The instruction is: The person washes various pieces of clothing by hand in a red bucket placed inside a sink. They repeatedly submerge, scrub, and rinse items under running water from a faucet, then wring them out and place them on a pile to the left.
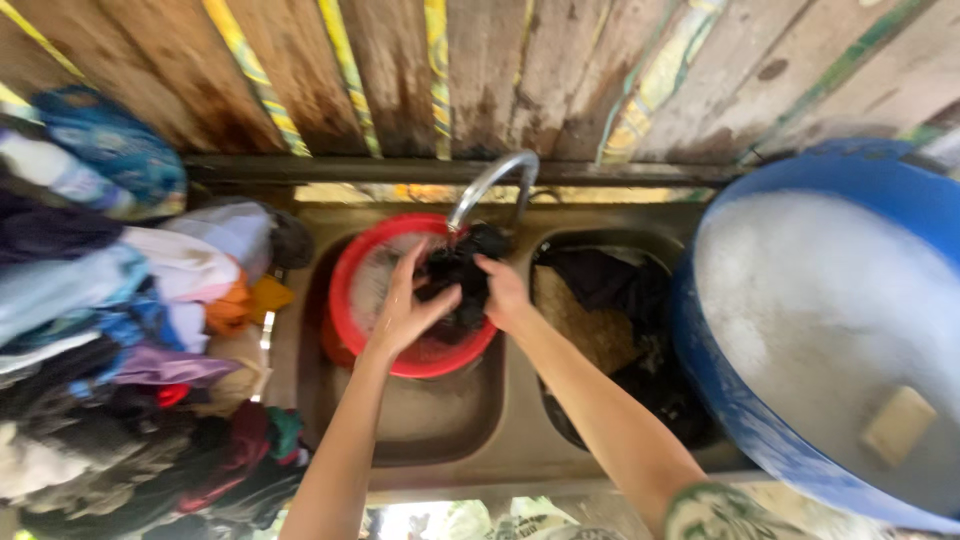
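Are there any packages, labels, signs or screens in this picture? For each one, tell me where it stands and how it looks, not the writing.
No screens, signs or readable labels are in view.
Possible packaging: crumpled pale plastic bags, at the bottom edge below the sink; white and greenish, too blurred to be sure.
Not a package: pale rectangular block, perhaps soap, floating in the blue tub at the right.
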